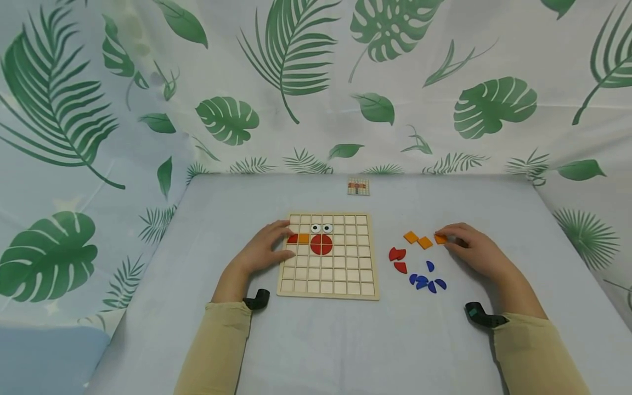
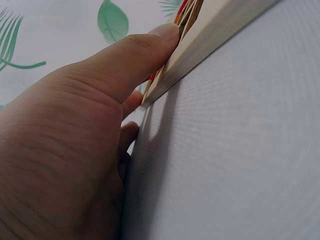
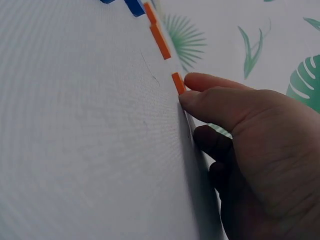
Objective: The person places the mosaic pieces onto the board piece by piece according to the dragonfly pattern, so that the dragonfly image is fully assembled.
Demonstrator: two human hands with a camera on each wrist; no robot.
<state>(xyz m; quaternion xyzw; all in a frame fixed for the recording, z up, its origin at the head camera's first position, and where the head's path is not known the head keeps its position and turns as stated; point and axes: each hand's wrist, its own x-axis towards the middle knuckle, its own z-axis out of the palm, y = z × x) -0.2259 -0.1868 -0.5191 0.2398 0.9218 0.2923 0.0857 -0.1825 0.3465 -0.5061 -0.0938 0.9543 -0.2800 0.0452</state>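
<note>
A wooden grid board (image 1: 328, 297) lies on the table, holding two round eye pieces (image 1: 322, 228), a red disc of quarter pieces (image 1: 321, 244), an orange square and a red piece (image 1: 293, 238). My left hand (image 1: 260, 249) rests at the board's left edge, fingertips near the red piece. In the left wrist view the straight thumb (image 2: 150, 47) presses on the rim. To the right of the board, my right hand (image 1: 476, 249) pinches an orange square tile (image 3: 178, 83) between thumb and index finger, low over the table. Two more orange square tiles (image 1: 411, 237) lie beside it.
Red quarter pieces (image 1: 400, 267) and several blue half-round pieces (image 1: 432, 286) lie loose between the board and my right hand. A small pattern card (image 1: 358, 187) sits at the back of the table. Leaf-printed cloth (image 1: 316, 126) hangs behind.
</note>
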